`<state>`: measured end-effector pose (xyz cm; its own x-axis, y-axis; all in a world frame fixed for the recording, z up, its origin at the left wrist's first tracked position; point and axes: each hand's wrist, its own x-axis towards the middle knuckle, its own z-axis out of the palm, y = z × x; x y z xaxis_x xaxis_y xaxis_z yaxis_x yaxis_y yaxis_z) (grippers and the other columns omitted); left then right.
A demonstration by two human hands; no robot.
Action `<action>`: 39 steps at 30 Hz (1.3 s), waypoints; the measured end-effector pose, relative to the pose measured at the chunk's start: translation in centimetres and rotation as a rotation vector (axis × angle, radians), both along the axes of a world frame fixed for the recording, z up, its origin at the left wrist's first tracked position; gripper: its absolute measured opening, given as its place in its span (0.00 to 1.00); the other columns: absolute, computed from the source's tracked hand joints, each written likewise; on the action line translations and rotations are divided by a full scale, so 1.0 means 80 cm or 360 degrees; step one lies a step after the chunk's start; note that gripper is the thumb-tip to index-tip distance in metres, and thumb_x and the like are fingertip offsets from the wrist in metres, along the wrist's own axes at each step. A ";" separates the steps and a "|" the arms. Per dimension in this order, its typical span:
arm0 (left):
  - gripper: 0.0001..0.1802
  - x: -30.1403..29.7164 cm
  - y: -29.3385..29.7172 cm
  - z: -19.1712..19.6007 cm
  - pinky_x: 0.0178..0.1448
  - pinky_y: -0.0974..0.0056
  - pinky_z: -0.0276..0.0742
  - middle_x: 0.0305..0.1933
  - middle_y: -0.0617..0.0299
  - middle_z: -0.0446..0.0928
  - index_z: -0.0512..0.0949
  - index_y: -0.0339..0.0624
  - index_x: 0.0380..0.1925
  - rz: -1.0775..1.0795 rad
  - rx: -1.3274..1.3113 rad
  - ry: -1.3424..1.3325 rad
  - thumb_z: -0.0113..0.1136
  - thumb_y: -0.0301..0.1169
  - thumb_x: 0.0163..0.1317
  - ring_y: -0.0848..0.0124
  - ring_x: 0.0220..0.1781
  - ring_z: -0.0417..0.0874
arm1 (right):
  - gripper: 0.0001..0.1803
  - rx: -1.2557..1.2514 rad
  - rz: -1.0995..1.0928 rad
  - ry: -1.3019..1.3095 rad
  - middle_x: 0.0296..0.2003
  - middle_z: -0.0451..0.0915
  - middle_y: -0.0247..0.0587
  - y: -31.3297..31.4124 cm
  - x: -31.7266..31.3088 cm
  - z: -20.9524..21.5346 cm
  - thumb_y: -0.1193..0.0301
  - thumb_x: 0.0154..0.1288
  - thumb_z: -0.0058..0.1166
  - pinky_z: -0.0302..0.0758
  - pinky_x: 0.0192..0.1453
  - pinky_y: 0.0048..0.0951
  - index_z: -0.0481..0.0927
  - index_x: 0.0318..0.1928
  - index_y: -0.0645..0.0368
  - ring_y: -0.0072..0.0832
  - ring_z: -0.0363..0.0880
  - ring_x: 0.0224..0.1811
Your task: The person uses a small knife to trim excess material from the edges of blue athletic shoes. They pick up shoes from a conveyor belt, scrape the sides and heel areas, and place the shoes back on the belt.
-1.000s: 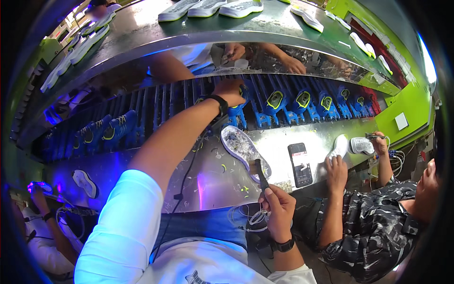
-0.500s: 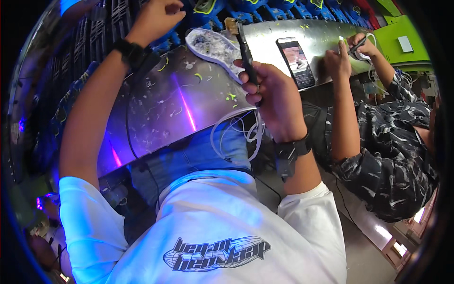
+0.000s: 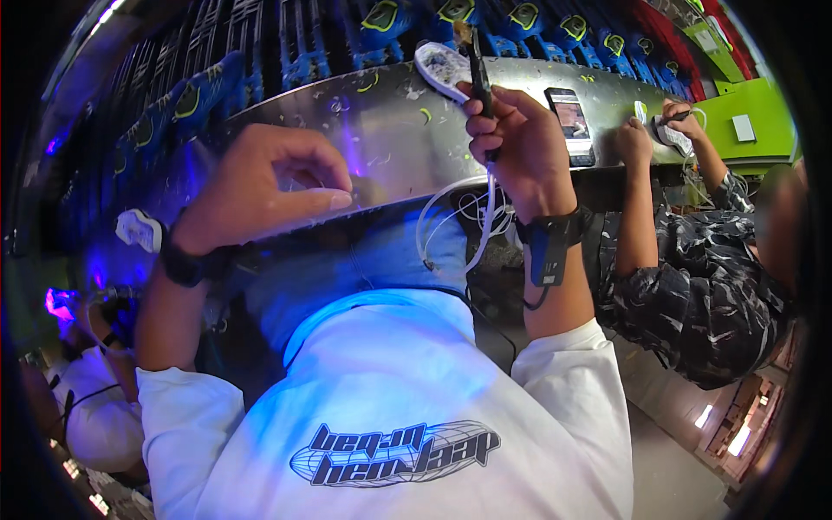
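My right hand (image 3: 513,143) is shut on a dark thin brush-like tool (image 3: 478,74), whose tip points up and away from me. A white cord (image 3: 468,221) hangs from that fist in loops. Just past the tool a white shoe sole (image 3: 438,65) with grey specks lies on the steel bench (image 3: 390,130). My left hand (image 3: 260,186) hovers over the bench's near edge with thumb and fingertips pinched together; I see nothing in it. Each wrist wears a dark band.
A phone (image 3: 572,121) lies on the bench right of my right hand. Behind runs a conveyor of blue holders (image 3: 485,22) with yellow-rimmed soles. A co-worker in a dark patterned shirt (image 3: 702,277) works on a white sole (image 3: 663,130) at the right. Another person (image 3: 95,416) sits lower left.
My left hand has come back from the blue conveyor to the bench's near edge and pinched shut. The view has tilted down toward my chest. My right hand still holds the tool beside the sole.
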<state>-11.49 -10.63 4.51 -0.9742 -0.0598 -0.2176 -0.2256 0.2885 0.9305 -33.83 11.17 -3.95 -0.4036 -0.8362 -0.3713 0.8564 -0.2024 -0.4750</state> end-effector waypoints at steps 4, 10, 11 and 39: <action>0.07 0.059 -0.017 0.050 0.49 0.68 0.81 0.38 0.59 0.85 0.85 0.36 0.36 -0.0032 -0.0034 0.0408 0.73 0.22 0.56 0.74 0.41 0.86 | 0.22 -0.0036 0.0070 0.0037 0.37 0.79 0.36 -0.011 0.011 0.012 0.64 0.73 0.52 0.68 0.33 0.18 0.78 0.57 0.70 0.18 0.71 0.31; 0.13 0.143 -0.051 0.016 0.51 0.63 0.82 0.41 0.57 0.86 0.85 0.37 0.42 -0.0192 -0.0363 -0.0038 0.73 0.28 0.58 0.67 0.43 0.87 | 0.21 0.0048 0.0078 0.0123 0.39 0.80 0.38 -0.009 0.019 0.020 0.67 0.76 0.50 0.70 0.31 0.19 0.75 0.60 0.70 0.20 0.73 0.31; 0.14 0.162 -0.065 0.011 0.52 0.63 0.82 0.42 0.58 0.86 0.85 0.37 0.44 -0.0143 -0.0393 -0.0145 0.73 0.29 0.59 0.68 0.43 0.87 | 0.22 0.0056 0.0043 0.0104 0.40 0.80 0.40 -0.007 0.024 0.026 0.67 0.77 0.49 0.71 0.31 0.19 0.74 0.61 0.72 0.20 0.73 0.31; 0.10 0.125 -0.133 -0.004 0.37 0.72 0.76 0.31 0.67 0.83 0.85 0.41 0.42 0.1191 0.0341 0.0482 0.67 0.36 0.69 0.77 0.31 0.83 | 0.22 0.0270 0.0118 0.0647 0.36 0.77 0.33 -0.044 0.113 0.036 0.67 0.75 0.54 0.63 0.28 0.14 0.76 0.61 0.70 0.15 0.71 0.32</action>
<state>-1.52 -21.27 4.17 -0.7119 -0.7015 -0.0329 -0.0186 -0.0280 0.9994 -24.81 7.65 -1.06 -0.4866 -0.8092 -0.3291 0.6022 -0.0378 -0.7975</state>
